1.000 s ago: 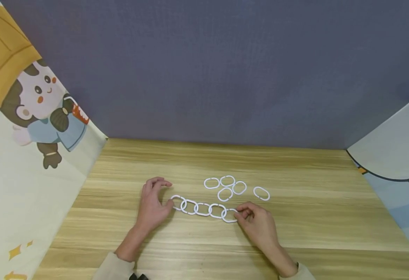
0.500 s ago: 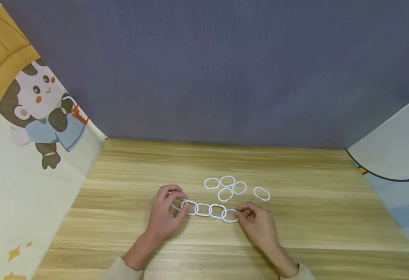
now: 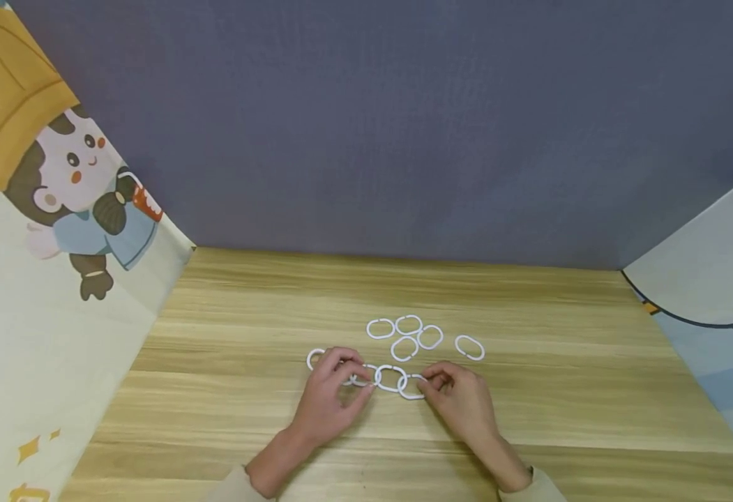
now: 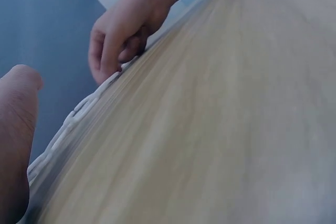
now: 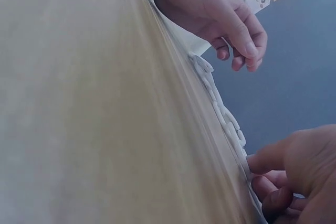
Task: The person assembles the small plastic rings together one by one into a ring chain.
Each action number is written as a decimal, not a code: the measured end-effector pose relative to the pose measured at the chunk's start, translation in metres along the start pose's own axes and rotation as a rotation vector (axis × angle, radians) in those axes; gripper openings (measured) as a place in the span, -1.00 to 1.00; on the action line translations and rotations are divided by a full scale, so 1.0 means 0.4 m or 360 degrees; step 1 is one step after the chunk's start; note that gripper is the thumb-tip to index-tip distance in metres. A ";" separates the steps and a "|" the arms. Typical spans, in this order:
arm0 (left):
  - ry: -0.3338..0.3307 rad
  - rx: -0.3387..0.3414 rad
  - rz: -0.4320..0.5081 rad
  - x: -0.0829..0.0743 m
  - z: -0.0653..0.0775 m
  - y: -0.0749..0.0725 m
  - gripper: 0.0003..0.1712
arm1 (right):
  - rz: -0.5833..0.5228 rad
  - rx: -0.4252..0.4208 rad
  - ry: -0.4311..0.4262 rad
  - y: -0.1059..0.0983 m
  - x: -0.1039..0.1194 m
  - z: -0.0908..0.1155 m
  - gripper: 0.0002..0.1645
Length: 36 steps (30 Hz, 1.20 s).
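Note:
A chain (image 3: 391, 378) of white plastic links lies across the wooden table in the head view. My right hand (image 3: 463, 401) pinches its right end link between thumb and fingers. Over the middle of the chain is my left hand (image 3: 331, 401), its thumb and fingers loosely curved and apart, covering some links. The right wrist view shows that left hand (image 5: 223, 19) raised above the chain (image 5: 218, 103), holding nothing. In the left wrist view, the right hand (image 4: 123, 35) is at the far end of the chain (image 4: 79, 111).
Several loose white links (image 3: 405, 348) lie behind the chain, close together. One more link (image 3: 469, 348) sits apart to their right. A dark blue-grey panel (image 3: 372, 139) rises at the table's (image 3: 247, 293) back edge, with patterned panels at both sides.
My left hand has moved rightward along the chain, from its left end link to over its middle. The right hand and the links have stayed in place.

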<state>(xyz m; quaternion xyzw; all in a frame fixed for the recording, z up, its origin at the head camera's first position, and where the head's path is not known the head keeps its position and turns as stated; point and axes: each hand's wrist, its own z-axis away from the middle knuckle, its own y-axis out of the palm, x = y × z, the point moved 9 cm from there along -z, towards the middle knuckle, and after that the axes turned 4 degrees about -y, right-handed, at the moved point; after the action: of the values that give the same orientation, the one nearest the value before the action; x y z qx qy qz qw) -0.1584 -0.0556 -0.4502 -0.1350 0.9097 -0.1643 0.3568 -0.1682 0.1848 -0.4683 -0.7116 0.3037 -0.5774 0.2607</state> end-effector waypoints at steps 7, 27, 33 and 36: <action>-0.0008 0.0066 -0.0032 -0.018 -0.007 0.042 -0.75 | 0.0012 -0.0083 -0.0198 0.003 0.008 -0.005 -0.78; -0.0218 0.0280 -0.0130 -0.005 -0.023 0.117 -0.56 | -0.0276 -0.0095 -0.0211 0.014 0.020 0.005 -0.83; -0.0248 0.0290 -0.0104 0.000 -0.022 0.120 -0.68 | -0.0304 -0.0083 -0.0108 0.005 0.045 0.008 -0.82; -0.0279 0.0264 -0.0078 0.002 -0.024 0.119 -0.80 | -0.0339 -0.0104 -0.0125 0.001 0.050 0.011 -0.81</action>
<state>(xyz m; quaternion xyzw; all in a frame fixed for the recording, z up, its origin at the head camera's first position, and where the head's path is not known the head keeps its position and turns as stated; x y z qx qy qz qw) -0.1716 -0.0108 -0.4629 -0.1411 0.8547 -0.2351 0.4408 -0.1610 0.1698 -0.4561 -0.7701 0.2346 -0.5633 0.1862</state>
